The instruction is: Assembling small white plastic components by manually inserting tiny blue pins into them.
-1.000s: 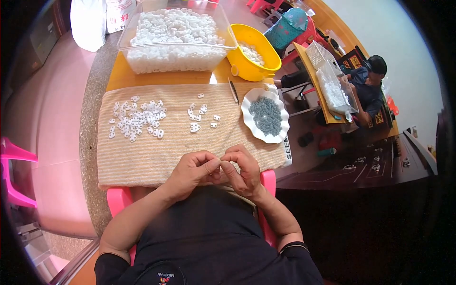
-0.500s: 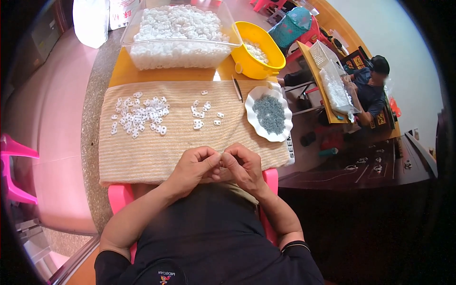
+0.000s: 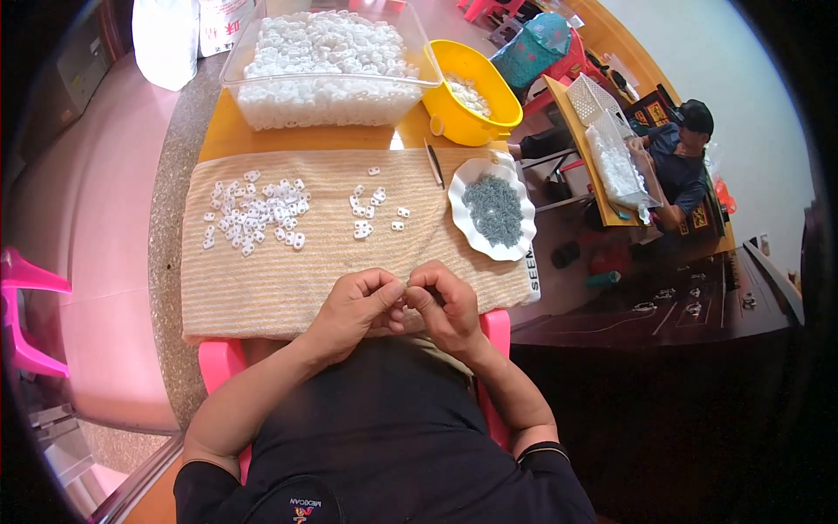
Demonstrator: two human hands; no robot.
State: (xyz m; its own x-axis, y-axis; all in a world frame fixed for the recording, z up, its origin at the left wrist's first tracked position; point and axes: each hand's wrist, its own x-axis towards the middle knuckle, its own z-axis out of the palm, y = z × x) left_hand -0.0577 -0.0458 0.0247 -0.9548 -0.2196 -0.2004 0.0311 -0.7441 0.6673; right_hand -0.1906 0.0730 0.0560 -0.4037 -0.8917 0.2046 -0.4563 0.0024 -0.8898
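Close together above the near edge of a striped tan cloth (image 3: 262, 297), my left hand (image 3: 358, 304) and my right hand (image 3: 445, 304) meet at the fingertips. Both are closed in a pinch, and whatever lies between the fingers is too small or hidden to make out. Beyond them on the cloth lies a pile of small white plastic pieces with holes (image 3: 253, 211) at the left. A few more white pieces (image 3: 368, 205) lie scattered in the middle. To the right is a white wavy-rimmed dish (image 3: 471, 236) holding many tiny grey parts (image 3: 494, 210).
A clear plastic bin (image 3: 327, 92) full of white pieces stands at the table's far side, beside a yellow basin (image 3: 449, 105). A dark pen-like tool (image 3: 435, 166) lies near the dish. At the right, another person (image 3: 681, 166) sits working at a separate table.
My fingers have shifted very slightly, still pressed together at the tips. The whole view has moved a touch; the pieces on the cloth look the same.
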